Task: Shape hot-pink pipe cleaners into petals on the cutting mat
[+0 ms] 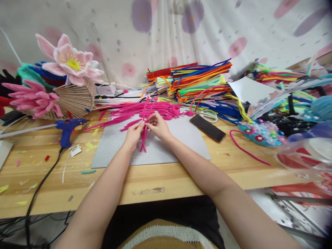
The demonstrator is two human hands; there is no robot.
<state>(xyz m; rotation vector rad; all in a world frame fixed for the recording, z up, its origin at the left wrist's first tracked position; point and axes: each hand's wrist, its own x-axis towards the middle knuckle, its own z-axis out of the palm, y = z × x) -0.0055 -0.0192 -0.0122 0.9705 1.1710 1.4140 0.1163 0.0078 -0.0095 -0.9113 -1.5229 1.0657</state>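
Note:
Several magenta pipe cleaners (144, 142) stand nearly lengthwise between my hands, over a grey mat (168, 152). My left hand (135, 134) pinches them at about their middle. From the other side my right hand (158, 127) closes thumb and finger on the same strands. Their lower ends hang below the fingertips, and the upper ends spread apart above. Just behind my hands lies a pile of magenta pipe cleaners (124, 110), some bent into petal-like loops. The exact grip point is partly covered by my fingers.
At left lie a blue glue gun (67, 129) with its cable and pipe-cleaner flowers (72, 64). Bundles of coloured pipe cleaners (199, 81) are stacked behind. To the right are a phone (207, 128), scissors (209, 117), a decorated blue piece (261, 133) and a clear cup (306, 155).

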